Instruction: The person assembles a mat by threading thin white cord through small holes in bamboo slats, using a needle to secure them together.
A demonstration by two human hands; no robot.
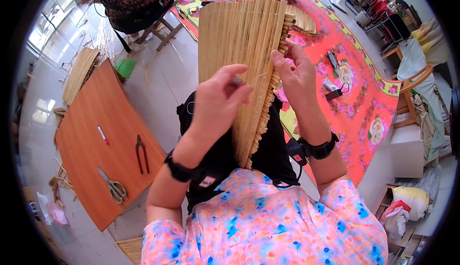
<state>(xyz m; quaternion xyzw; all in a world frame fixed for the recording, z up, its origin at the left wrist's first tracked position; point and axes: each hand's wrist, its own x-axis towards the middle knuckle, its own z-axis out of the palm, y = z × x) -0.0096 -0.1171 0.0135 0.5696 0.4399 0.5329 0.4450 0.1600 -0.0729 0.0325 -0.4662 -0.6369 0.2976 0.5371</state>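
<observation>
A red flowered cloth covers the floor ahead, right of the brown table. The fan of straw-coloured strips stands upon my lap. My right hand pinches its right edge; my left hand curls before it, whether gripping something I cannot tell. On the table lie scissors, pliers, a marker.
</observation>
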